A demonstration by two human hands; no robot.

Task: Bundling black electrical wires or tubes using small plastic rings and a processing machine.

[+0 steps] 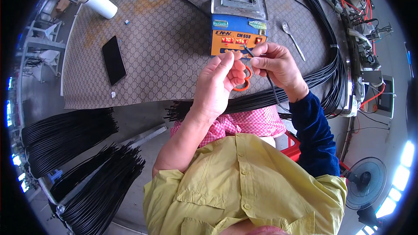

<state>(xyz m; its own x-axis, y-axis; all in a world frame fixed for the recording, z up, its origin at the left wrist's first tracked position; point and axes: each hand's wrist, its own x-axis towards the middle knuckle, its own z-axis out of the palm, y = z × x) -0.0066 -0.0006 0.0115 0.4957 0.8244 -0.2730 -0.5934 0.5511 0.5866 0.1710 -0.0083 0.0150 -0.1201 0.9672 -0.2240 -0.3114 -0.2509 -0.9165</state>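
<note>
Between the thumb and fingers of my right hand (278, 63) is a thin black cable (272, 87). Its stripped-looking tip points up and left, and its length trails down toward a large bundle of black cables (257, 101) along the table's near edge. My left hand (217, 80) is beside the tip with thumb and forefinger pinched together; whatever they hold is too small to make out. Just beyond both hands stands a blue and orange heated solder pot (239, 26) with lit red digits and a square well on top. Orange handles of scissors (248, 80) show partly behind my fingers.
A black phone (114, 61) and a white tumbler (99, 2) lie on the patterned table at left. To the right are a metal spoon (294, 41) and more black cables (335, 61). Racks of hanging black cables (100, 191) stand lower left; a fan (365, 182) is lower right.
</note>
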